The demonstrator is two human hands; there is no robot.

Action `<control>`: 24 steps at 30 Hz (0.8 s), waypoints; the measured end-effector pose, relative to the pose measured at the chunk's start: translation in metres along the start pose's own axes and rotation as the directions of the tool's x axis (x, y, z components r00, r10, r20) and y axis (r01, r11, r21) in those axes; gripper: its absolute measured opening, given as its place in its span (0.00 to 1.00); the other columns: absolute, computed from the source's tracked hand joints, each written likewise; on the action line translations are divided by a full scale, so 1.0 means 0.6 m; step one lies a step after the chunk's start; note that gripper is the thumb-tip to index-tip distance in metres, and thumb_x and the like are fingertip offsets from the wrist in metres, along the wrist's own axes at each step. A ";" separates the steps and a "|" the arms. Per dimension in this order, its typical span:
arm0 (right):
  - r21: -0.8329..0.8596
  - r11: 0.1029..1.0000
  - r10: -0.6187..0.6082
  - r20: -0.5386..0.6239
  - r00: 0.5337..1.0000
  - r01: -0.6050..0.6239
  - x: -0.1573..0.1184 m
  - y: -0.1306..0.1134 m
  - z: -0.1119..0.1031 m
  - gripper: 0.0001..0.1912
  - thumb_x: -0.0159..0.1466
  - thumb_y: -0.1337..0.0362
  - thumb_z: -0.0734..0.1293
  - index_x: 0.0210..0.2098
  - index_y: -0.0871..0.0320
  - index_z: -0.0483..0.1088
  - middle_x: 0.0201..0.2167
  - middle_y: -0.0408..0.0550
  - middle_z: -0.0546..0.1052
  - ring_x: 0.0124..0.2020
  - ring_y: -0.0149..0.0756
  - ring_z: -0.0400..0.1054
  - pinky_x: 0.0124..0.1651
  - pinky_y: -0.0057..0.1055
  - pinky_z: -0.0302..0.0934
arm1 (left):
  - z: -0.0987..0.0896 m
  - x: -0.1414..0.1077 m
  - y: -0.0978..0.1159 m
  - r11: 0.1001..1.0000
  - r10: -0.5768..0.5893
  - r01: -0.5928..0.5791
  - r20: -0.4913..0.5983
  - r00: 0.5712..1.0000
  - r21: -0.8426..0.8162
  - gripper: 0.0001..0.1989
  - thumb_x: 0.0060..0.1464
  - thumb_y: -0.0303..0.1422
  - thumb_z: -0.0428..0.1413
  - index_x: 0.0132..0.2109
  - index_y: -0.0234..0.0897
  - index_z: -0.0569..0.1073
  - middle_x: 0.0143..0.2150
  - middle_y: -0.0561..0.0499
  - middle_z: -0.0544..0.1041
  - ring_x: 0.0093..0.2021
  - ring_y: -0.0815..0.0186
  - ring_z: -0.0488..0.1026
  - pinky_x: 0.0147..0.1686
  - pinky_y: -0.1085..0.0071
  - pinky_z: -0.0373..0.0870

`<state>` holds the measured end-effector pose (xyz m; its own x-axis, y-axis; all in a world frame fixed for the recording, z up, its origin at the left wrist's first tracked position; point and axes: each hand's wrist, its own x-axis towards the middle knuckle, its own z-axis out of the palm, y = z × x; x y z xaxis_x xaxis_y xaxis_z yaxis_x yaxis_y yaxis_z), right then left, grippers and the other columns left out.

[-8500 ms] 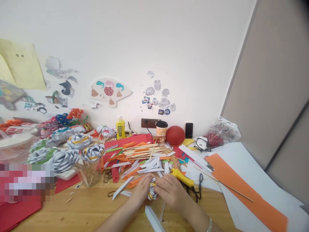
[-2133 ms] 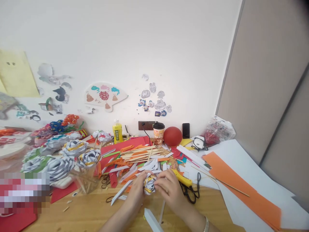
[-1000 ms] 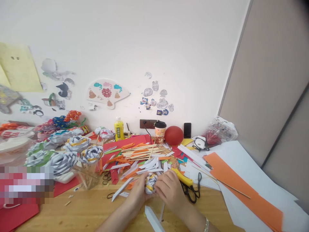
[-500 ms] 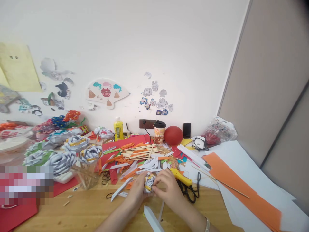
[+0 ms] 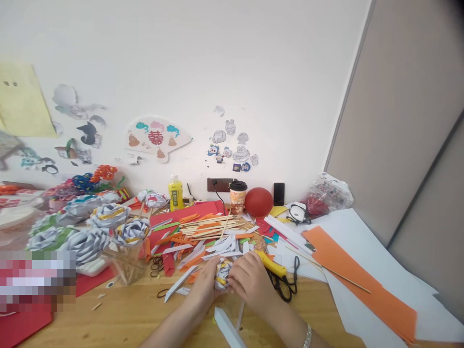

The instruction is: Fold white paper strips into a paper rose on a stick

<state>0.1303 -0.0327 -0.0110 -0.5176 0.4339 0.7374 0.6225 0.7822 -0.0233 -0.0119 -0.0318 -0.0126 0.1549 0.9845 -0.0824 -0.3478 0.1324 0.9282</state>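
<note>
Between my hands, low over the wooden table, is a small folded-paper flower (image 5: 222, 274), white with yellow strips. My left hand (image 5: 203, 282) is wrapped round its left side. From the right, my right hand (image 5: 250, 279) has its curled fingers pressed together at the flower's right edge; the fingertips are partly hidden. Below the hands lies a white folded paper strip (image 5: 228, 327). Just right of my right hand rests a yellow glue gun (image 5: 273, 265), with black-handled scissors (image 5: 287, 289) beside it.
Several paper strips (image 5: 224, 245) and wooden sticks (image 5: 206, 227) are heaped behind the hands. Larger paper flowers (image 5: 108, 215) and a clear cup (image 5: 126, 267) stand left. A lidded drink cup (image 5: 238, 198), yellow bottle (image 5: 176, 193) and red balloon (image 5: 258, 202) line the wall. Orange sheets (image 5: 362, 280) lie right.
My right hand's fingers have closed in against the flower's edge, where before they were pinched and more spread. The left hand keeps its hold. The view has shifted slightly.
</note>
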 end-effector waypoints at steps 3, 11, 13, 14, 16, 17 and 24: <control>-0.162 0.985 -0.060 -0.012 0.998 0.057 -0.002 0.003 0.011 0.09 0.63 0.68 0.57 0.28 0.58 0.64 0.26 0.44 0.69 0.29 0.34 0.55 0.38 0.36 0.49 | -0.001 0.005 -0.001 0.998 -0.025 0.025 -0.010 1.000 -0.049 0.07 0.48 0.36 0.51 0.34 0.38 0.68 0.31 0.52 0.69 0.28 0.66 0.67 0.23 0.72 0.68; 0.115 0.990 0.082 0.005 0.997 -0.082 0.001 -0.006 0.005 0.06 0.63 0.67 0.59 0.30 0.57 0.66 0.30 0.44 0.69 0.33 0.34 0.58 0.39 0.33 0.51 | 0.001 0.001 0.008 1.000 -0.020 0.019 -0.062 0.998 -0.022 0.06 0.45 0.34 0.52 0.33 0.38 0.68 0.29 0.54 0.69 0.30 0.66 0.67 0.23 0.74 0.66; 0.228 0.955 0.186 0.046 0.981 -0.192 0.000 -0.008 0.002 0.04 0.62 0.66 0.61 0.30 0.56 0.65 0.31 0.43 0.68 0.35 0.34 0.58 0.39 0.32 0.52 | 0.001 -0.002 0.010 1.000 -0.010 0.009 -0.041 0.999 -0.017 0.07 0.45 0.34 0.53 0.33 0.38 0.69 0.29 0.53 0.69 0.30 0.66 0.67 0.23 0.74 0.66; 0.268 0.935 0.225 0.061 0.972 -0.233 0.000 -0.008 0.002 0.04 0.61 0.66 0.62 0.29 0.56 0.65 0.31 0.43 0.67 0.35 0.34 0.58 0.39 0.32 0.52 | 0.001 -0.003 0.009 1.000 -0.005 0.004 -0.030 1.000 -0.020 0.07 0.45 0.34 0.53 0.34 0.38 0.69 0.29 0.53 0.69 0.30 0.66 0.67 0.22 0.74 0.67; 0.319 0.907 0.262 0.081 0.962 -0.274 -0.001 -0.008 0.003 0.04 0.61 0.65 0.62 0.29 0.56 0.64 0.31 0.42 0.66 0.36 0.34 0.58 0.39 0.31 0.52 | 0.000 -0.003 0.008 1.000 -0.008 0.008 -0.006 1.000 -0.029 0.07 0.45 0.35 0.53 0.34 0.38 0.69 0.28 0.53 0.69 0.28 0.67 0.66 0.22 0.73 0.67; 0.331 0.900 0.267 0.092 0.959 -0.282 -0.001 -0.008 0.003 0.05 0.61 0.65 0.62 0.29 0.56 0.64 0.31 0.42 0.66 0.36 0.34 0.58 0.39 0.31 0.52 | -0.001 -0.002 0.007 0.999 -0.019 0.020 0.004 1.000 -0.030 0.07 0.46 0.35 0.53 0.34 0.38 0.69 0.27 0.54 0.68 0.27 0.67 0.66 0.22 0.73 0.68; 0.388 0.872 0.288 0.088 0.954 -0.299 -0.003 -0.007 0.010 0.05 0.60 0.65 0.63 0.28 0.56 0.65 0.29 0.42 0.66 0.35 0.34 0.59 0.40 0.32 0.51 | -0.001 0.001 0.007 0.999 -0.037 0.037 0.003 0.999 -0.039 0.06 0.48 0.36 0.52 0.32 0.38 0.68 0.26 0.55 0.67 0.26 0.69 0.64 0.24 0.72 0.69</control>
<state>0.1253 -0.0342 -0.0164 -0.3664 0.6781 0.6371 0.4697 0.7259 -0.5025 -0.0141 -0.0308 -0.0089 0.1708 0.9785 -0.1158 -0.3779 0.1736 0.9094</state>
